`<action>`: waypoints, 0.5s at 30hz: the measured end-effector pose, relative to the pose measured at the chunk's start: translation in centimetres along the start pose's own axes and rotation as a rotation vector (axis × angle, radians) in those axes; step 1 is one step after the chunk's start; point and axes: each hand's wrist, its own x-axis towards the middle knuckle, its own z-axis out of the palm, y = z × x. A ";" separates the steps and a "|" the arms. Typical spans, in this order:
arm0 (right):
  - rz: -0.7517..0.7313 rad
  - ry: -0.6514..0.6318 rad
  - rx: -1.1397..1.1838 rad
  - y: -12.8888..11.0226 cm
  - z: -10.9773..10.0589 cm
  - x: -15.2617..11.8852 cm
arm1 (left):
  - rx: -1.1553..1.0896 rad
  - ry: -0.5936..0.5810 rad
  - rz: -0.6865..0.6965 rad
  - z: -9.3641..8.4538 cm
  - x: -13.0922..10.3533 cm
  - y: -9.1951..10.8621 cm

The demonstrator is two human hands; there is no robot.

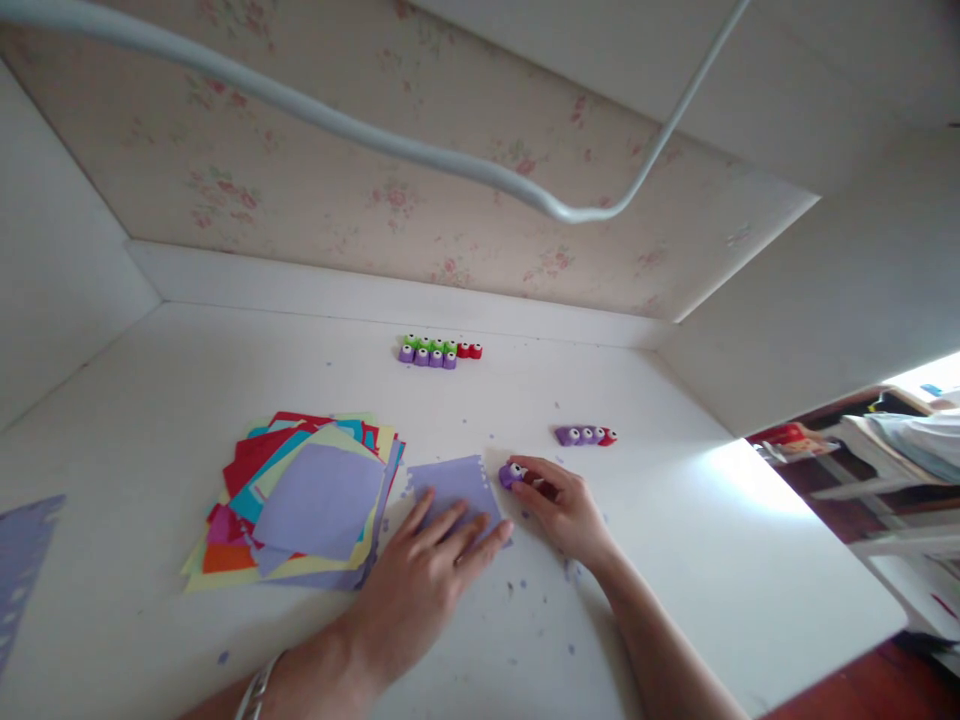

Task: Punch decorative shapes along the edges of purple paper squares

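A purple sheet of paper (451,476) lies on the white table, with small notches cut along its edges. My left hand (424,565) rests flat on the sheet, fingers spread. Close to the sheet's right edge, my right hand (564,508) pinches a small purple craft punch (511,476) with a white top between thumb and fingers. Whether paper sits inside the punch cannot be made out. Tiny purple paper bits (523,584) are scattered around both hands.
Left of my hands is a stack of coloured paper (322,500). A row of purple and red punches (586,435) stands to the right; green, purple and red punches (436,354) stand at the back. Another purple sheet (26,560) lies far left. A white cable (450,160) hangs across the top.
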 end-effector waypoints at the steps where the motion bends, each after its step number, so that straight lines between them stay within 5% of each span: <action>1: 0.001 -0.013 0.010 0.0 0.0 0.0 | -0.002 0.024 -0.015 0.1 0.0 0.0; 15: -0.030 -0.076 0.025 -0.6 -0.1 -0.1 | 0.046 0.015 -0.038 -0.4 0.1 -0.3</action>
